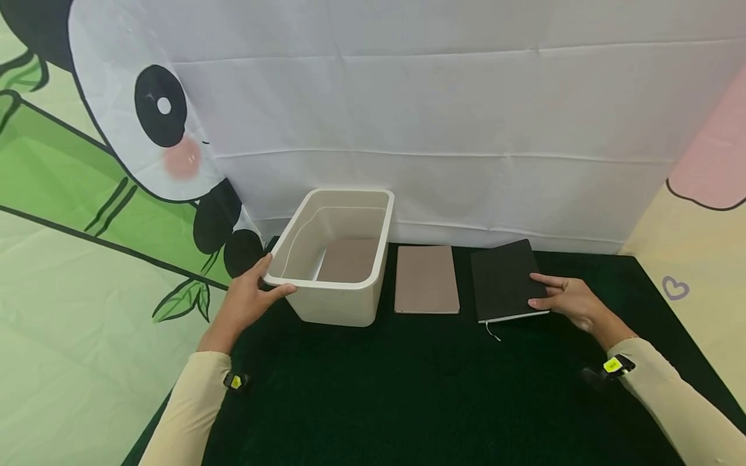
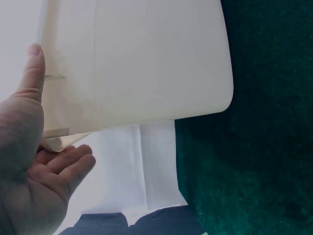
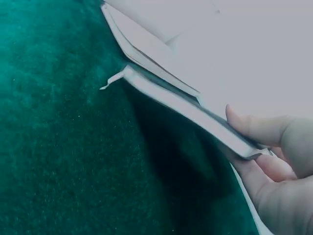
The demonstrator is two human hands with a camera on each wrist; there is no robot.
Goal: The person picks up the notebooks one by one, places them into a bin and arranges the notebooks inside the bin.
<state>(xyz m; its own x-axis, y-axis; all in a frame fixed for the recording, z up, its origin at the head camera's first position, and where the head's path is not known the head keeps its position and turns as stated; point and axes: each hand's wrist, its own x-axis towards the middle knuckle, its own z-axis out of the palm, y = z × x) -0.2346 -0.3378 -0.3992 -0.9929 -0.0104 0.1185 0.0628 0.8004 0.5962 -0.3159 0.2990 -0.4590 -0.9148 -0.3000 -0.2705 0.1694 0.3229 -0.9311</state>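
Observation:
A black notebook [image 1: 506, 282] with a ribbon bookmark lies at the right of the table, its right edge tilted up. My right hand [image 1: 574, 303] pinches that edge, thumb on the cover and fingers underneath, as the right wrist view shows. At the left stands an open cream plastic bin [image 1: 338, 304]. My left hand [image 1: 247, 301] holds the bin's near left corner, thumb along the front of the rim and fingers at the side. Inside the bin rests a pinkish-brown notebook [image 1: 350, 259]. Another pinkish-brown notebook [image 1: 427, 279] lies flat between the bin and the black one.
A dark green cloth [image 1: 379, 388] covers the table. Behind it hangs a white curtain [image 1: 431, 129], with a panda-print cloth [image 1: 52, 155] on the left and a yellow printed cloth [image 1: 699, 259] on the right.

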